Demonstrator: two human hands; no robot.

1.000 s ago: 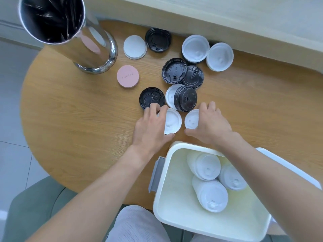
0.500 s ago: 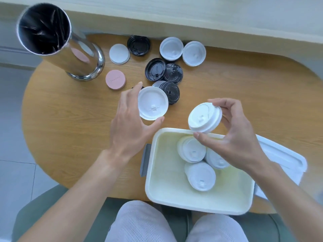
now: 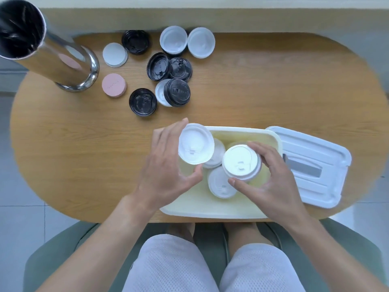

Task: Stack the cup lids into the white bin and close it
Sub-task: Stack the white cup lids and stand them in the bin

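At the far left of the desk (image 3: 63, 144) stands a shiny metal cylinder (image 3: 52, 57), its top cut off by the picture's corner; what fills its dark mouth is hard to make out. Just right of it lie a pink disc (image 3: 114, 85) and a white disc (image 3: 115, 55). Further right, loose lids are scattered on the far side: black lids (image 3: 143, 102) and white lids (image 3: 201, 45), some overlapping so that one white lid is mostly hidden under a black one. Nearer, the left hand (image 3: 166, 171) pinches a white lid (image 3: 195, 144) between thumb and fingers over the left edge of the white bin (image 3: 221, 211). The right hand (image 3: 271, 182) grips a second white lid (image 3: 242, 162) over the stacks of lids (image 3: 221, 184) in the bin, which are partly covered by both hands. The bin's cover (image 3: 311, 165) lies flat on the desk just right of it.
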